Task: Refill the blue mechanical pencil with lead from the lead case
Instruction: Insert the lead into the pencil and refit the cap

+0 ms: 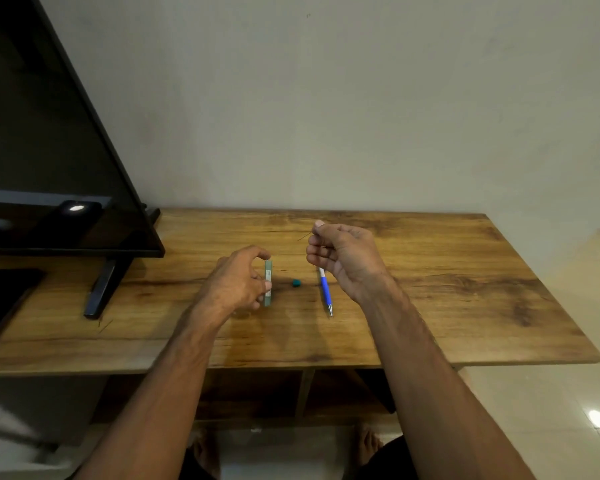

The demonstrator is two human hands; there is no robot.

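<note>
My left hand [238, 280] holds the slim green lead case [267, 282] upright on the wooden table [447, 289], fingers around its left side. My right hand [343, 256] is raised above the table with its fingers pinched on a thin dark lead [305, 236] that sticks out to the left. The blue mechanical pencil [325, 291] lies on the table below my right hand, tip toward me, its upper end hidden by the hand. A small teal cap [296, 283] sits on the table between the case and the pencil.
A black monitor [49, 150] on a stand [101, 292] fills the left side. A dark flat device [4, 299] lies at the far left of the table. A plain wall rises behind the table's far edge.
</note>
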